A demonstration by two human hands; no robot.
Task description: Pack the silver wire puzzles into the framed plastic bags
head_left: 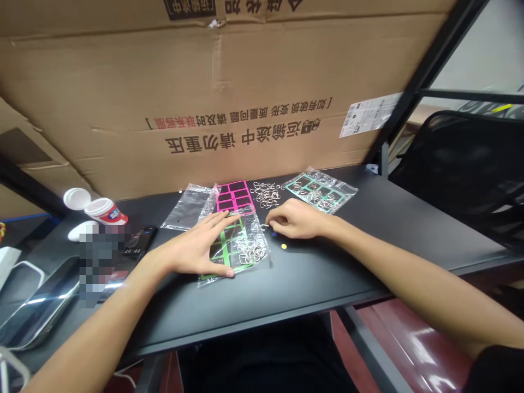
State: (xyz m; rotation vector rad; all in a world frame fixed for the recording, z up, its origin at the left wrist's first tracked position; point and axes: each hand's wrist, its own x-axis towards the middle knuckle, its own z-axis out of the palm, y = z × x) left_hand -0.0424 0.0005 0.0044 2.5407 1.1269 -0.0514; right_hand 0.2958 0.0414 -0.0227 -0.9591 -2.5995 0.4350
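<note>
My left hand (200,243) lies flat with spread fingers on a clear plastic bag (262,240). Inside that bag are a green grid frame (226,251) and several small wire loops (251,254). Closed in a pinch, my right hand (297,219) rests low over the table, with a small silvery wire loop (265,226) at its fingertips. Just under it lie a blue disc (274,234) and a yellow disc (284,246). Beyond the hands are a pink grid frame (235,197) and a loose pile of wire loops (265,195).
At the back right, another clear bag (321,190) holds a teal grid frame and wire loops. An empty-looking clear bag (188,206) lies left. An open red-and-white tub (107,212), a dark timer display (137,248) and a phone (41,303) stand further left. Cardboard (245,71) walls the back.
</note>
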